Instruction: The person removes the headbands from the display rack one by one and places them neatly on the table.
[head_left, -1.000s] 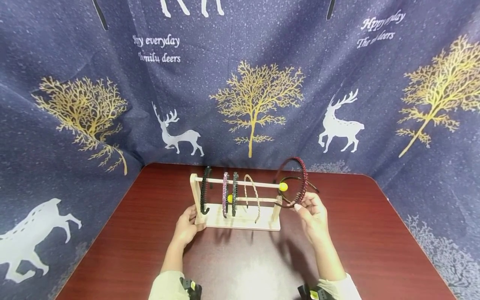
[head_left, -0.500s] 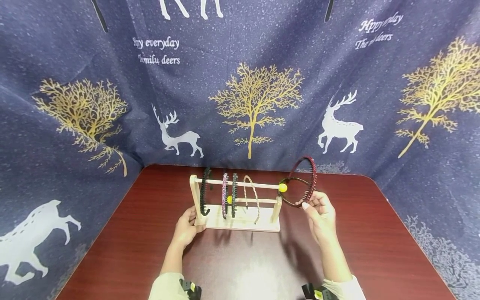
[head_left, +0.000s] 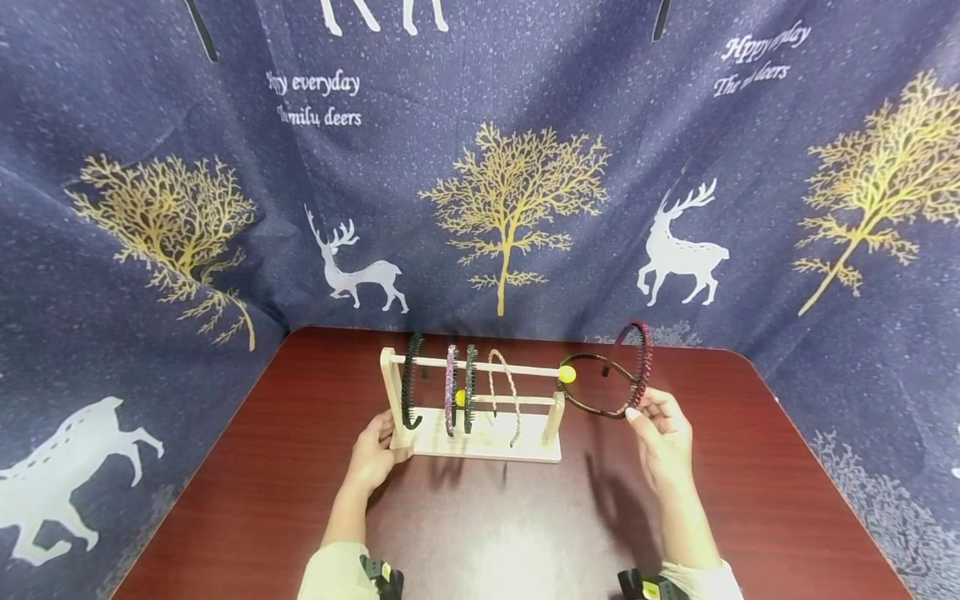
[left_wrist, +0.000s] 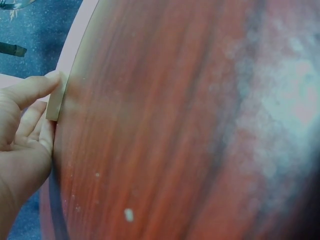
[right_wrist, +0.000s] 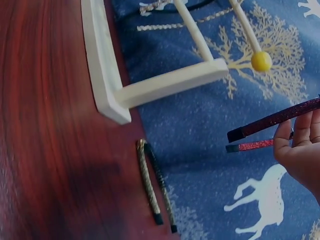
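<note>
My left hand (head_left: pixel 373 454) grips the left end of a pale wooden headband stand (head_left: pixel 480 454); in the left wrist view, its thumb and fingers pinch the wooden edge (left_wrist: pixel 58 100). My right hand (head_left: pixel 663 437) holds a toothed, dark red headband (head_left: pixel 647 354) in the air, right of the stand. In the right wrist view, both black-tipped ends of this red headband (right_wrist: pixel 280 117) show beyond the fingers. A black headband (head_left: pixel 407 383), a pink-purple one (head_left: pixel 451 392), a dark glittery one (head_left: pixel 470 387) and a beige braided one (head_left: pixel 504 375) hang on the stand's rods.
A gold-and-dark headband (right_wrist: pixel 147 182) lies on the red-brown table (head_left: pixel 247 500) just right of the stand. Yellow balls cap the rods, one (head_left: pixel 567 374) at the upper right. A blue deer-patterned cloth (head_left: pixel 450 167) hangs behind the table.
My right hand has moved to the right, carrying the red headband away from the upper rod's yellow ball. My left hand stays on the stand.
</note>
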